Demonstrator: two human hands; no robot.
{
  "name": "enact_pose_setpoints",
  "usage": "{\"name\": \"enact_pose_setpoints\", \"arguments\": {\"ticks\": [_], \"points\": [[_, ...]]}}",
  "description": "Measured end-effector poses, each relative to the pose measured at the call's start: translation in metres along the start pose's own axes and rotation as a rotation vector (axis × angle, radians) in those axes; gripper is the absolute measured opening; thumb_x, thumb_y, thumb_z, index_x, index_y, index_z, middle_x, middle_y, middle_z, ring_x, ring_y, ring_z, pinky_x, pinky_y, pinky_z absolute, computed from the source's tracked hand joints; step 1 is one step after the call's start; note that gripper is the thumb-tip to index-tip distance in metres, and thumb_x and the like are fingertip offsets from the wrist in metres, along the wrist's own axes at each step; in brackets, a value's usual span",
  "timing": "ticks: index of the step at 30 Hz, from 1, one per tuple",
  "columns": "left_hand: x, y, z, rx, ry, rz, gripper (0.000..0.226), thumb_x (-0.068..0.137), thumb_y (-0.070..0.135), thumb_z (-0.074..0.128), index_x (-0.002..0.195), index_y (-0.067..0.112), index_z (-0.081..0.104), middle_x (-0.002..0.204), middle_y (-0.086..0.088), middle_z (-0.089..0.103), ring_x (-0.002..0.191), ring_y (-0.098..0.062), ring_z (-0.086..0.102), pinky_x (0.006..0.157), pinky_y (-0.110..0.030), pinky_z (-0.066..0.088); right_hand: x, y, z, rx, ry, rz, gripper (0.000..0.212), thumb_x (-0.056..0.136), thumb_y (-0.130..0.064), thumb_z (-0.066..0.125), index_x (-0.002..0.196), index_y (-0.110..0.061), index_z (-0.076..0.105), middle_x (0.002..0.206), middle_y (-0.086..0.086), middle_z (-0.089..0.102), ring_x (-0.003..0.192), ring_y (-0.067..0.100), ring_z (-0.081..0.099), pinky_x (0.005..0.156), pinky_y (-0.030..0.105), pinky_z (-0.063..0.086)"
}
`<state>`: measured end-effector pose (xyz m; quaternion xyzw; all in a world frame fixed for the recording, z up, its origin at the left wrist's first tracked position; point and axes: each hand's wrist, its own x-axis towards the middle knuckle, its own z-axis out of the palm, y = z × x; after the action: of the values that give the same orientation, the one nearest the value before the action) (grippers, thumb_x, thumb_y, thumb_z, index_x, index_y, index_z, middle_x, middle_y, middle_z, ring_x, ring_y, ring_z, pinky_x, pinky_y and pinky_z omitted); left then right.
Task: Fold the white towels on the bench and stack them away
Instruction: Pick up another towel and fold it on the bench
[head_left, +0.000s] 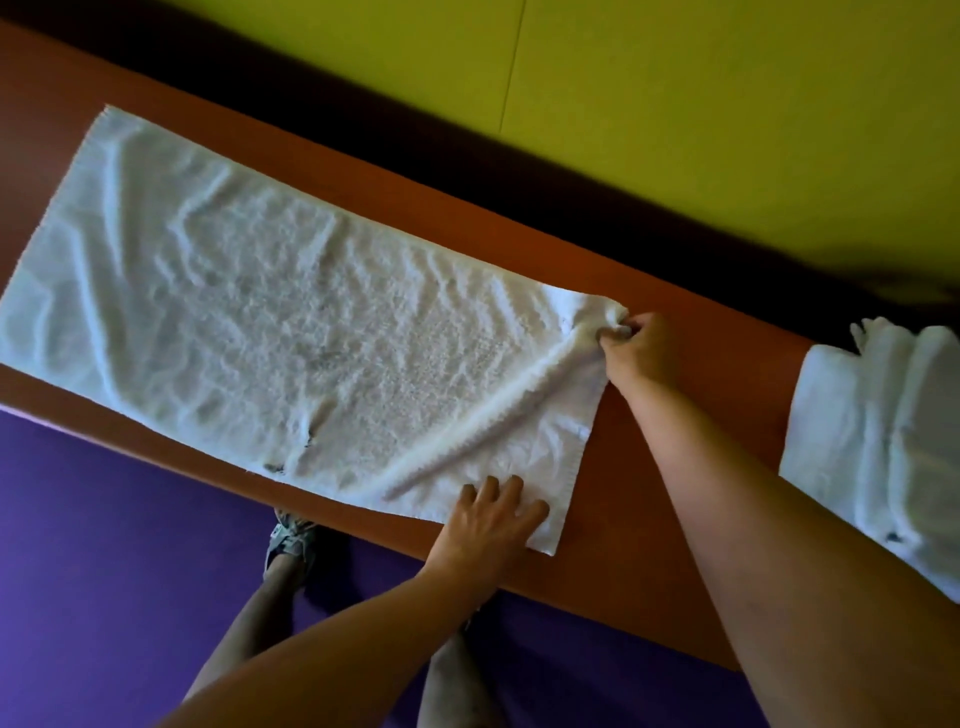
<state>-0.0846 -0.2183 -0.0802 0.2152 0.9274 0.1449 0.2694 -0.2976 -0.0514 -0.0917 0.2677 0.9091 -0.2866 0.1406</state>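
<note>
A long white towel (270, 312) lies spread lengthwise on the brown bench (691, 431), wrinkled, with a raised crease running diagonally near its right end. My right hand (636, 348) pinches the towel's far right corner. My left hand (496, 519) rests flat, fingers spread, on the towel's near right corner at the bench's front edge. A pile of other white towels (878, 441) sits on the bench at the far right, partly cut off by the frame.
A yellow-green wall (675, 104) runs behind the bench. A purple floor (104, 571) lies in front of it, where my legs and a grey shoe (288, 535) stand close to the bench's front edge.
</note>
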Motion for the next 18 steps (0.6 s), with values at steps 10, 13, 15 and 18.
{"name": "enact_pose_setpoints", "arguments": {"ticks": [10, 13, 15, 18], "points": [[-0.031, 0.013, -0.019, -0.368, 0.079, -0.152, 0.032, 0.095, 0.005, 0.047, 0.123, 0.021, 0.043, 0.116, 0.002, 0.056, 0.103, -0.017, 0.053, 0.08, -0.034, 0.051, -0.015, 0.021, -0.04, 0.418, -0.026, 0.124, 0.039, 0.083, -0.022, 0.077, 0.117, -0.01, 0.063, 0.111, 0.013, 0.07, 0.098, 0.03, 0.068, 0.078, 0.037, 0.051], [-0.051, 0.018, -0.035, -0.563, 0.194, -0.293, 0.025, 0.096, 0.022, 0.053, 0.115, 0.03, 0.038, 0.107, 0.012, 0.055, 0.095, -0.009, 0.05, 0.072, -0.033, 0.051, -0.023, 0.01, -0.059, 0.686, -0.186, 0.312, 0.021, 0.08, -0.03, 0.083, 0.095, -0.02, 0.071, 0.095, 0.002, 0.07, 0.09, 0.02, 0.066, 0.082, 0.038, 0.051], [-0.063, 0.018, -0.05, -0.647, 0.264, -0.334, 0.016, 0.097, 0.035, 0.048, 0.112, 0.031, 0.045, 0.102, 0.015, 0.056, 0.09, -0.006, 0.047, 0.07, -0.032, 0.049, -0.033, -0.011, -0.064, 0.792, -0.228, 0.335, 0.015, 0.081, -0.028, 0.082, 0.083, -0.023, 0.068, 0.088, -0.001, 0.071, 0.083, 0.017, 0.069, 0.076, 0.036, 0.057], [-0.077, 0.005, -0.077, -0.837, 0.37, -0.464, 0.015, 0.092, 0.039, 0.04, 0.081, 0.029, 0.044, 0.079, 0.01, 0.051, 0.076, -0.008, 0.045, 0.062, -0.031, 0.041, -0.048, -0.063, -0.062, 0.837, -0.22, 0.276, 0.009, 0.087, -0.021, 0.075, 0.084, -0.022, 0.066, 0.075, -0.005, 0.068, 0.061, 0.009, 0.068, 0.052, 0.025, 0.054]]}}
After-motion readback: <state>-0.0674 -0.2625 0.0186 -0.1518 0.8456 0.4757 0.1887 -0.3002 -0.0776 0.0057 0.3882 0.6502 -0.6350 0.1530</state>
